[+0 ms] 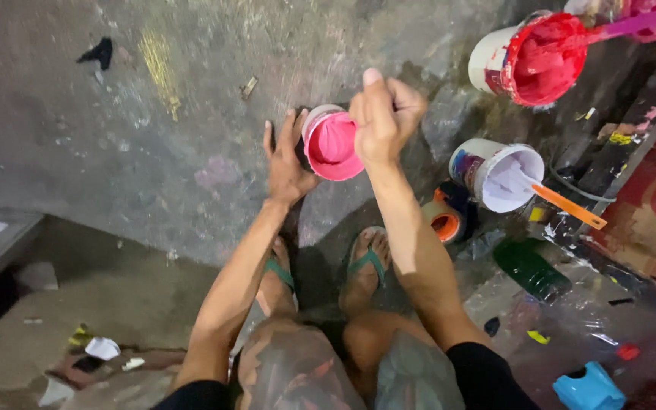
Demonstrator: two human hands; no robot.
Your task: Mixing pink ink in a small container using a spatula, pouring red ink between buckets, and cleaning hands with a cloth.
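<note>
Pink paint tub (331, 144) sits on the concrete floor (115, 114) just ahead of the person's feet, tilted toward the camera, inside coated in wet pink paint. Looks like a light plastic pot, thin wall, likely flexes if squeezed; wet rim and inside will be slippery and messy. Best hold is the dry outer wall or the base, not the rim.

Left hand (286, 163) is spread flat against the tub's left side, fingers open, steadying it rather than gripping. Right hand (383, 114) is closed in a fist above the tub's right edge, thumb up; it seems clenched on something thin, but I can't tell what.

Around it: red paint bucket (529, 57) at upper right, white paint tub (499, 175) with an orange stick (569, 206), tape rolls (443, 220), a green bottle (531, 269).
</note>
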